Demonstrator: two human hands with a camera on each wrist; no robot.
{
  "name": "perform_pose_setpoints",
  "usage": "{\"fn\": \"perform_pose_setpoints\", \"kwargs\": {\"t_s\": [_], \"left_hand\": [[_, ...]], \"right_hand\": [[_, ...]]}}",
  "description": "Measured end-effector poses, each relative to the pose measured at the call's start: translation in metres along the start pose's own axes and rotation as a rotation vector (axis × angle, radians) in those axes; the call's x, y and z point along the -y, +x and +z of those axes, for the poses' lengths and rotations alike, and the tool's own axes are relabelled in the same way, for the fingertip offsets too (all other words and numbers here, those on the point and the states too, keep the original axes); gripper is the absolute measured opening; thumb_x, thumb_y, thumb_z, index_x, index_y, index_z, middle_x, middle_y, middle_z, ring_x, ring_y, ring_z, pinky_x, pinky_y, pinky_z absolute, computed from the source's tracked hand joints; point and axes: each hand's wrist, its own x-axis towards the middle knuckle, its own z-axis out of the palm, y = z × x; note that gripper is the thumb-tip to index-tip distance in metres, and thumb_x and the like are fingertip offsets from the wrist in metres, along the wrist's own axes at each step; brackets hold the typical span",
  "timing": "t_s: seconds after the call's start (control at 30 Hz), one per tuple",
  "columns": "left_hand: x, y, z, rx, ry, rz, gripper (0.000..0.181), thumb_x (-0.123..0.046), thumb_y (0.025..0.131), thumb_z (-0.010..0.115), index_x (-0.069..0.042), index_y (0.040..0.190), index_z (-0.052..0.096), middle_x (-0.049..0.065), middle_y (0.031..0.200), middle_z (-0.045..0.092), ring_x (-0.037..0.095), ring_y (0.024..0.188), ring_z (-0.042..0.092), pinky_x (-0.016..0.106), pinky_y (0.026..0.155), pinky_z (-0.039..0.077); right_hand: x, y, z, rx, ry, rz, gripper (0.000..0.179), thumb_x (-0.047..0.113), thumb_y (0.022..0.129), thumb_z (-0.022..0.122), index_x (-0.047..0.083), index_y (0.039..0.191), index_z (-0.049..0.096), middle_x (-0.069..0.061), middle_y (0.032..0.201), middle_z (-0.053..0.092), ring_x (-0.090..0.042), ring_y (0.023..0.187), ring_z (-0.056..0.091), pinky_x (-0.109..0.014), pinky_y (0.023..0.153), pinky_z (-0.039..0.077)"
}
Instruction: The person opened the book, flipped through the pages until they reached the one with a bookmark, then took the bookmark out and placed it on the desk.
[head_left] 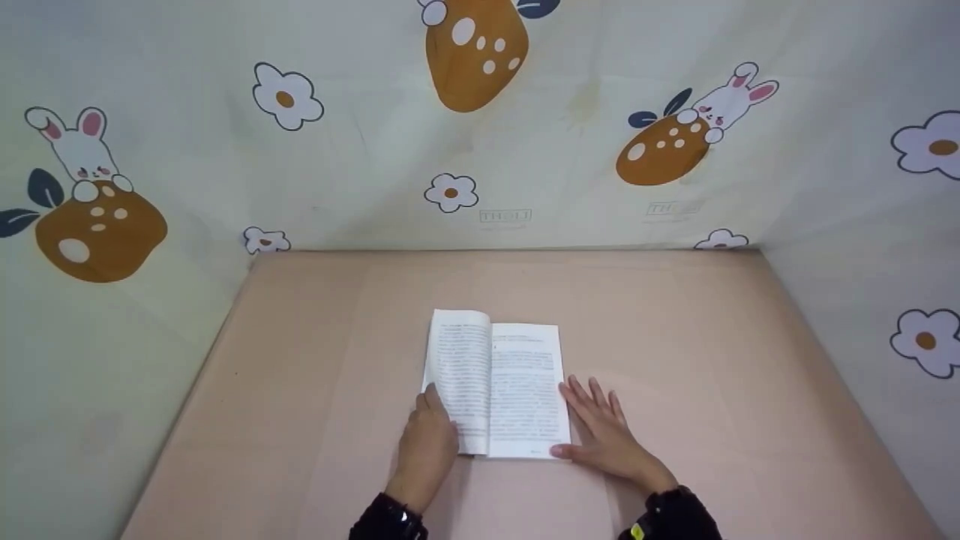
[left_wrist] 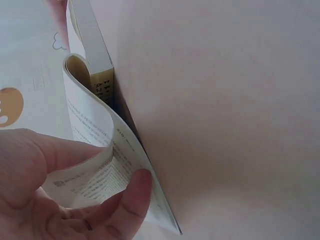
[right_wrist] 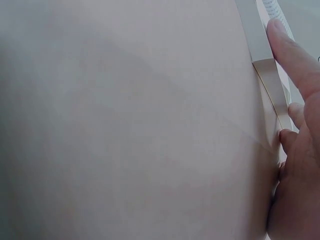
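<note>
A thick paperback book (head_left: 527, 390) lies open on the table, its printed pages facing up. At its lower left, my left hand (head_left: 427, 446) holds the left-side pages. In the left wrist view these pages (left_wrist: 90, 117) bow upward from the spine, with the thumb on the upper leaf and a fingertip (left_wrist: 140, 187) against the page below. My right hand (head_left: 611, 435) lies spread at the right edge, its thumb on the lower corner of the right page. The right wrist view shows the thumb (right_wrist: 292, 55) over the page block (right_wrist: 257, 37) and the other fingers along the book's side.
The book rests on a pinkish-beige table (head_left: 300, 360). A pale sheet (head_left: 360, 150) printed with rabbits, brown fruit and flowers rises behind the table and along both sides. Dark sleeves (head_left: 386, 517) cover both wrists.
</note>
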Motion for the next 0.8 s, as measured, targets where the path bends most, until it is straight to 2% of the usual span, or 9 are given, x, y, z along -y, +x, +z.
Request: {"fn": "perform_pose_setpoints", "kwargs": {"t_s": [0.07, 0.17, 0.3, 0.4, 0.6, 0.8], "left_hand": [[-0.0006, -0.0001, -0.0001, 0.005, -0.013, 0.002, 0.070, -0.001, 0.083, 0.062, 0.018, 0.137, 0.022, 0.039, 0.119, 0.047, 0.039, 0.087, 0.061, 0.039, 0.062, 0.053], [-0.0018, -0.0005, -0.0010, 0.012, 0.000, 0.020, 0.074, 0.001, 0.084, 0.060, 0.013, 0.142, 0.016, 0.037, 0.114, 0.050, 0.035, 0.082, 0.061, 0.036, 0.058, 0.050], [-0.0026, -0.0012, -0.0026, 0.001, 0.059, 0.068, 0.060, 0.003, 0.085, 0.055, 0.006, 0.140, 0.033, 0.030, 0.100, 0.054, 0.025, 0.069, 0.055, 0.032, 0.051, 0.046], [-0.0026, -0.0017, -0.0031, -0.014, 0.100, 0.090, 0.048, 0.003, 0.086, 0.054, 0.005, 0.133, 0.046, 0.028, 0.097, 0.055, 0.023, 0.067, 0.053, 0.032, 0.050, 0.046], [-0.0016, -0.0019, -0.0011, -0.054, 0.173, 0.106, 0.045, 0.001, 0.084, 0.056, 0.003, 0.129, 0.052, 0.024, 0.087, 0.054, 0.022, 0.063, 0.049, 0.032, 0.045, 0.042], [-0.0016, -0.0014, 0.0013, -0.100, 0.269, 0.135, 0.043, 0.000, 0.082, 0.056, 0.002, 0.125, 0.057, 0.020, 0.084, 0.051, 0.022, 0.067, 0.043, 0.029, 0.048, 0.037]], "right_hand": [[0.0001, 0.0000, 0.0001, 0.001, -0.003, 0.001, 0.091, 0.050, 0.075, 0.069, 0.016, 0.148, 0.025, -0.011, 0.156, 0.014, -0.040, 0.142, -0.001, -0.058, 0.110, -0.010], [0.0011, 0.0001, -0.0004, 0.008, -0.012, 0.008, 0.091, 0.050, 0.076, 0.068, 0.016, 0.148, 0.024, -0.010, 0.156, 0.012, -0.039, 0.143, -0.002, -0.057, 0.110, -0.011], [0.0014, 0.0005, -0.0006, 0.011, -0.020, 0.021, 0.092, 0.052, 0.075, 0.068, 0.017, 0.148, 0.024, -0.009, 0.156, 0.012, -0.038, 0.143, -0.002, -0.057, 0.111, -0.011], [0.0008, 0.0009, -0.0004, 0.009, -0.032, 0.027, 0.092, 0.053, 0.075, 0.067, 0.017, 0.148, 0.024, -0.009, 0.156, 0.013, -0.038, 0.143, -0.002, -0.057, 0.111, -0.010], [-0.0002, 0.0010, 0.0000, 0.006, -0.031, 0.028, 0.092, 0.053, 0.075, 0.067, 0.017, 0.148, 0.024, -0.009, 0.156, 0.013, -0.038, 0.143, -0.002, -0.056, 0.111, -0.010], [-0.0005, 0.0011, 0.0010, -0.009, -0.019, 0.022, 0.092, 0.053, 0.074, 0.068, 0.018, 0.148, 0.025, -0.008, 0.156, 0.014, -0.038, 0.143, -0.001, -0.057, 0.111, -0.010]]}}
